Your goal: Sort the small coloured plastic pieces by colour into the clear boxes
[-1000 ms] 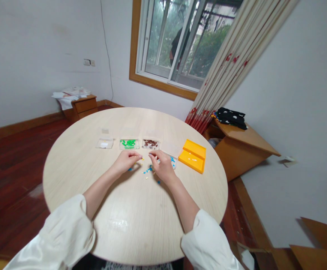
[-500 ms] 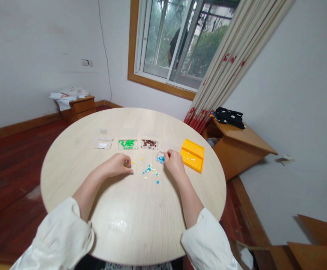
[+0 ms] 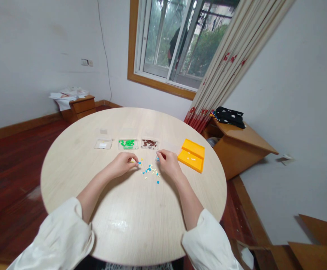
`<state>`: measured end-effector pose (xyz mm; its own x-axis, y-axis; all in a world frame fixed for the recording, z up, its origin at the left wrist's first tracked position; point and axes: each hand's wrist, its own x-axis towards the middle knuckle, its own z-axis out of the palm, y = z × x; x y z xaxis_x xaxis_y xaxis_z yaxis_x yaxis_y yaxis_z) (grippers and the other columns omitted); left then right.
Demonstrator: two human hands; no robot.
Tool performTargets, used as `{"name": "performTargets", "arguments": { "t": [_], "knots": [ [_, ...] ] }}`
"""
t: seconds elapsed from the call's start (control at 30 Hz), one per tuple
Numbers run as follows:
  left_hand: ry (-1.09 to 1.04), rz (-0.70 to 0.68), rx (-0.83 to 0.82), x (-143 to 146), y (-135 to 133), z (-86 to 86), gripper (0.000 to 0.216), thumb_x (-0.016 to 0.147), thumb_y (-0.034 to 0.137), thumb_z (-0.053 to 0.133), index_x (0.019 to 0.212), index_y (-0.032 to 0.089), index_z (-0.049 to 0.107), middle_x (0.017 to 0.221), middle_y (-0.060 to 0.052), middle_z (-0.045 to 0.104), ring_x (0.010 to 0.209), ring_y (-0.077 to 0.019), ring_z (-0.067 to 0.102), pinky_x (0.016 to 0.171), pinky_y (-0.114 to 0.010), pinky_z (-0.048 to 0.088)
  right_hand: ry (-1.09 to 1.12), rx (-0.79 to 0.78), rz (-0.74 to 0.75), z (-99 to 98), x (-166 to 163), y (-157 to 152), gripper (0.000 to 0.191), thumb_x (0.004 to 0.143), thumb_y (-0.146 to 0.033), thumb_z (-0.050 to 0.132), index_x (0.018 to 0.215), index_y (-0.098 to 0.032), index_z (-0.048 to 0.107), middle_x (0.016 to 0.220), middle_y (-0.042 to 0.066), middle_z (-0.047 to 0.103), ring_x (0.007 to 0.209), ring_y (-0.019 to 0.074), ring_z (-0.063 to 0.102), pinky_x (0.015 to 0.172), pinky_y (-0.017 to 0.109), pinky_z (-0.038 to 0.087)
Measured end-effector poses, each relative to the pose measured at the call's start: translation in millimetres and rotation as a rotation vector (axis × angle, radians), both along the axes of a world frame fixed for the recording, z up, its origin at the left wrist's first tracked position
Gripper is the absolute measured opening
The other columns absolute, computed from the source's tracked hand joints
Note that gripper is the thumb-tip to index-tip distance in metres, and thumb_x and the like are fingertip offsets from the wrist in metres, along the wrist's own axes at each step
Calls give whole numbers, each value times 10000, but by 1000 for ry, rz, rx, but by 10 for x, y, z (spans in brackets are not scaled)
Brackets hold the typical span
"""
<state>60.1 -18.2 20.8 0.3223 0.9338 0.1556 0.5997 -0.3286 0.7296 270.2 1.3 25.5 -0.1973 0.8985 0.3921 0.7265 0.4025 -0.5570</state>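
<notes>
My left hand (image 3: 124, 164) is closed in a pinch, with a small blue piece (image 3: 139, 163) at its fingertips. My right hand (image 3: 167, 162) closes over a small clear box with a few blue pieces (image 3: 157, 159) showing at its edge; most of that box is hidden behind the fingers. Between the hands lie loose small blue and pale yellow pieces (image 3: 150, 170), with a single blue square (image 3: 158, 182) nearer to me. Past the hands stand a clear box of green pieces (image 3: 128, 144) and a clear box of brown pieces (image 3: 149, 144).
All this lies on a round pale wooden table (image 3: 135, 213). An open yellow case (image 3: 191, 155) with some white bits sits to the right. On the left is a clear box (image 3: 103, 144) with a white piece inside. A wooden cabinet (image 3: 242, 150) stands beyond the table's right edge.
My left hand has moved right toward the loose pieces, and a blue piece now shows at its fingertips. My right hand has shifted left, along with the box of blue pieces.
</notes>
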Motion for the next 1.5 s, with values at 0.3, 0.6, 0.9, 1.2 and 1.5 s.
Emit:
{"name": "performTargets", "arguments": {
  "t": [0.3,0.6,0.9,1.2,1.5],
  "knots": [
    [-117,40,70,171,-50,-38,163,705,274,582,717,134,664,531,40,475,514,-92,369,521,-218,266,67,-156,311,-124,-256,-134,217,835,-267,521,739,-138,665,631,3,626,565,86,486,556,195,337],
    [-906,129,-545,253,-27,-36,119,757,210,556,694,110,572,470,65,369,422,-60,346,445,-193,315,1,88,61,-33,15,19,186,842,-207,478,754,-144,629,718,45,635,661,132,529,640,227,369],
    [-1236,156,-1008,219,5,-18,163,761,31,437,871,45,555,783,-165,635,785,-207,650,829,-347,515,-218,27,-207,-7,265,108,251,852,-150,432,789,-122,673,820,126,681,758,179,596,692,252,384],
    [-1263,15,-1057,173,1,-39,302,847,178,420,1101,18,451,984,-230,622,940,-247,636,874,-352,481,-18,145,72,-64,25,17,208,839,-160,485,915,-138,677,846,94,672,791,166,589,755,286,442],
    [-1417,-122,-1069,170,-3,-37,402,896,334,374,1060,-7,510,845,-164,640,800,-194,626,824,-332,463,-54,194,423,-224,-331,-138,187,827,-137,541,931,-199,683,941,81,629,918,176,532,814,331,441]
  ]
}}
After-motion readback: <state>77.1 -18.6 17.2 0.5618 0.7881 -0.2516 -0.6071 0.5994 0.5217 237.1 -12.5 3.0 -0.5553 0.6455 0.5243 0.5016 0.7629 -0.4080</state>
